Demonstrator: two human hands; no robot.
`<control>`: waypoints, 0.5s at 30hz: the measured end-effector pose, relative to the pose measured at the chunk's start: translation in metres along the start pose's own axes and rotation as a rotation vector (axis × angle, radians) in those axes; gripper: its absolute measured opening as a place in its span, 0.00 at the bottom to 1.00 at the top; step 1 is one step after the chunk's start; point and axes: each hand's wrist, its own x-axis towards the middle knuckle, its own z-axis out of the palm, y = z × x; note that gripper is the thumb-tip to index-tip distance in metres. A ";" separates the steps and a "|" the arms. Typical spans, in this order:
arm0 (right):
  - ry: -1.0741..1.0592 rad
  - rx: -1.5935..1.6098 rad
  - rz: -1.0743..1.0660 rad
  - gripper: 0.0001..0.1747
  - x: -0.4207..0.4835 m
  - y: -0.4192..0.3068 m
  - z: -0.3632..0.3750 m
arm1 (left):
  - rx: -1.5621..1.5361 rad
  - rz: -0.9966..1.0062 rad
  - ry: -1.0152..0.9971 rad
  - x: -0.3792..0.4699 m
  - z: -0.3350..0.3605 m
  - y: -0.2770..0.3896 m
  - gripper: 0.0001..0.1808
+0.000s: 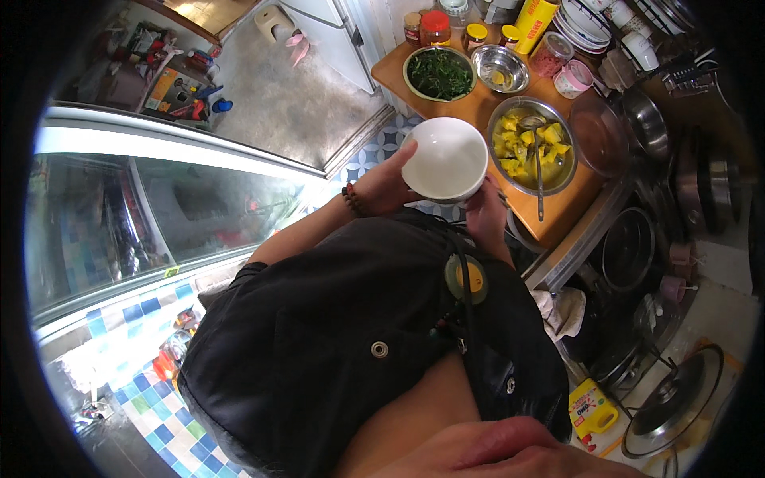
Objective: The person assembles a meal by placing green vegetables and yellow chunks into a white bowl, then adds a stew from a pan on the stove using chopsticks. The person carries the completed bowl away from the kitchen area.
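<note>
A white bowl is held between both hands in front of my chest, and I look down into its bare inside. My left hand grips its left side with the thumb over the rim. On the lower right side, my right hand supports it, some of its fingers hidden beneath the bowl. Just right of the bowl, a steel basin on the wooden counter contains yellow chunks of food. A metal spoon rests in it, the handle reaching over the near rim.
Behind are a bowl of chopped greens, a small steel bowl, lidded jars and a pink-lidded tub. Stacked plates stand at the back right. Pans and a glass lid lie right; a sliding glass panel is left.
</note>
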 end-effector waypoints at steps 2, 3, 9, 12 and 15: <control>-0.054 -0.038 -0.059 0.12 0.003 -0.019 -0.008 | 0.016 0.017 0.067 -0.007 0.001 0.006 0.36; -0.028 -0.062 -0.100 0.12 0.004 -0.026 -0.011 | 0.018 0.005 0.104 -0.010 -0.003 0.009 0.36; 0.101 -0.310 -0.289 0.12 0.022 -0.049 -0.008 | 0.028 0.023 0.421 -0.019 -0.045 0.023 0.32; 0.221 -0.405 -0.376 0.16 0.045 -0.041 0.009 | 0.031 0.026 0.492 -0.017 -0.066 0.037 0.32; 0.271 -0.520 -0.394 0.18 0.079 -0.034 0.022 | 0.035 0.042 0.579 -0.013 -0.093 0.060 0.31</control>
